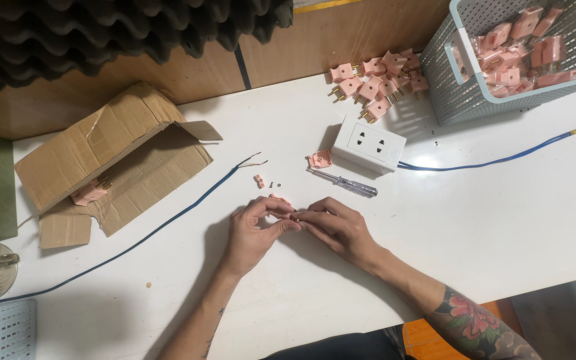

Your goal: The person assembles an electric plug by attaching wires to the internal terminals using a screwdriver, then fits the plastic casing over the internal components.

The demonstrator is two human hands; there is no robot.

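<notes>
My left hand (pixel 253 233) and my right hand (pixel 338 227) meet at the middle of the white table (pixel 475 220), fingertips pinched together on a small pink plug part (pixel 281 199) with a brass pin. Just beyond my fingers lie a small pink piece (pixel 259 180), a tiny dark screw (pixel 271 185) and a pink plug half (pixel 319 159). A screwdriver (pixel 345 182) with a clear handle rests to the right of them. The stripped end of a blue cable (pixel 248 162) points at these parts.
A white socket box (pixel 369 143) with a blue cord (pixel 501 160) sits behind the screwdriver. A pile of pink plugs (pixel 376 83) lies at the back, beside a grey basket (pixel 461 93) with bagged plugs. An open cardboard box (pixel 111 160) holds one plug at left.
</notes>
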